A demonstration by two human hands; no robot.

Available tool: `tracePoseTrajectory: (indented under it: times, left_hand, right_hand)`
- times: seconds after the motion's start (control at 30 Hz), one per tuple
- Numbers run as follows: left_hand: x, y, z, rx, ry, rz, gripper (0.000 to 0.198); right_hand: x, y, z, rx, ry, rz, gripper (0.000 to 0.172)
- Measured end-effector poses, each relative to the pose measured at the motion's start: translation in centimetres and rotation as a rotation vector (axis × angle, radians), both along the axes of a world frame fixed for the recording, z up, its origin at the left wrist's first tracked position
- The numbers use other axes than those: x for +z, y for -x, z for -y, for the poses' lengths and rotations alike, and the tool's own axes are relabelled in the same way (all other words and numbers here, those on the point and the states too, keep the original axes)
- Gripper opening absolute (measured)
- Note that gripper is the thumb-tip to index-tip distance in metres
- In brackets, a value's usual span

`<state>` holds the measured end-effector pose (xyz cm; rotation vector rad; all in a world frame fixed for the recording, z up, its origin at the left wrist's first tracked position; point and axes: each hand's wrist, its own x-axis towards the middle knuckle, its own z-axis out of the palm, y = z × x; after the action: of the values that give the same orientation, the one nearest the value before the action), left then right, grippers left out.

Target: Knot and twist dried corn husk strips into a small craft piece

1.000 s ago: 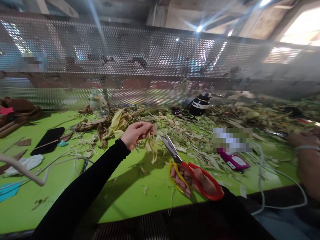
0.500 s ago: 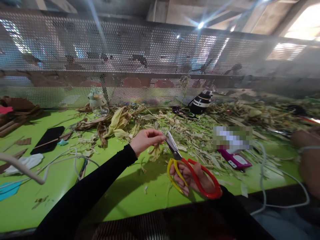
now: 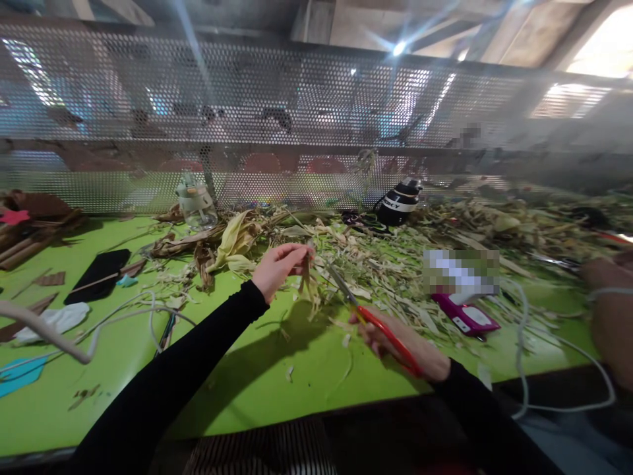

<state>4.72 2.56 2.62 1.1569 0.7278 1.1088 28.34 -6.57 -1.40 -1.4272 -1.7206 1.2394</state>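
Observation:
My left hand (image 3: 281, 267) is closed in a pinch on a strip of corn husk (image 3: 309, 287), whose frayed end hangs down over the table. To its right, my right hand (image 3: 398, 340) grips a pair of scissors (image 3: 383, 330) with red and yellow handles. Their blades point up and left, a little apart from the husk. Behind both hands a heap of dried husk scraps (image 3: 376, 257) spreads across the table. A larger yellow-green husk (image 3: 236, 241) lies just beyond my left wrist.
The green table (image 3: 257, 389) carries a black phone (image 3: 101, 274), a clear bottle (image 3: 196, 204), a black bottle (image 3: 398, 201), a magenta device (image 3: 467, 316) and loose white cables (image 3: 524, 349). A perforated metal screen (image 3: 297, 99) stands behind. Another person's arm (image 3: 610, 316) is at the right edge.
The scissors have turned edge-on and their blades have moved away from my left hand. My left hand has shifted slightly left and up, and more of the husk strip shows below it.

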Motion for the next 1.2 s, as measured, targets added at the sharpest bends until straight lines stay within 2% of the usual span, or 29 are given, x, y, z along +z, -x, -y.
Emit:
tracePoseTrajectory:
  times: [0.07,0.13,0.23,0.27,0.33,0.47,0.5,0.57,0.7,0.8,0.87,0.93,1.03,1.1,1.2]
  left_hand:
    - [0.3,0.6,-0.5,0.049,0.012,0.053,0.021]
    - [0.4,1.1,-0.8,0.066,0.0,0.1,0.026]
    - [0.5,1.2,-0.9,0.065,-0.033,0.145,0.034]
    - [0.5,1.1,-0.9,0.058,-0.035,0.146,0.035]
    - [0.3,0.8,-0.7,0.032,-0.031,0.132,0.032]
    - [0.1,0.4,-0.3,0.006,-0.088,0.087,0.03]
    - [0.1,0.4,-0.3,0.022,-0.119,0.072,0.03]
    - [0.3,0.8,-0.6,0.072,-0.201,0.033,0.032]
    - [1.1,2.7,-2.1,0.274,-0.415,-0.114,0.036]
    - [1.9,4.4,-3.1,0.53,-0.588,-0.275,0.032]
    - [2.5,5.2,-3.2,0.611,-0.668,-0.357,0.027]
    - [2.9,5.3,-2.8,0.523,-0.692,-0.378,0.025]
    - [3.2,4.9,-2.2,0.219,-0.74,-0.447,0.024]
    - [3.1,4.6,-2.2,0.068,-0.749,-0.521,0.022]
    - [2.9,5.0,-3.1,0.004,-0.631,-0.576,0.019]
  right_hand:
    - [0.7,-1.4,-0.9,-0.21,-0.147,0.46,0.033]
    - [1.3,-2.6,-1.6,-0.3,-0.232,0.799,0.036]
    - [2.7,-2.5,-2.2,-0.339,-0.409,0.997,0.046]
    - [3.2,-1.8,-2.4,-0.344,-0.49,0.98,0.049]
    - [4.2,0.6,-2.7,-0.3,-0.594,0.788,0.051]
    - [4.8,7.1,-4.4,-0.042,-0.482,0.232,0.047]
    - [4.7,8.5,-4.9,-0.02,-0.492,0.163,0.043]
    - [4.3,10.3,-5.9,-0.08,-0.475,0.072,0.032]
    - [4.8,10.7,-6.8,-0.089,-0.419,-0.03,0.031]
    - [6.4,9.8,-7.1,-0.018,-0.369,-0.066,0.031]
    - [7.6,9.3,-7.5,0.029,-0.358,-0.036,0.033]
    - [8.8,9.1,-8.2,0.116,-0.328,0.058,0.034]
    - [10.4,9.5,-9.4,0.345,-0.244,0.259,0.036]
    - [11.4,9.9,-10.1,0.469,-0.208,0.383,0.035]
    - [13.0,10.4,-10.8,0.508,-0.255,0.608,0.033]
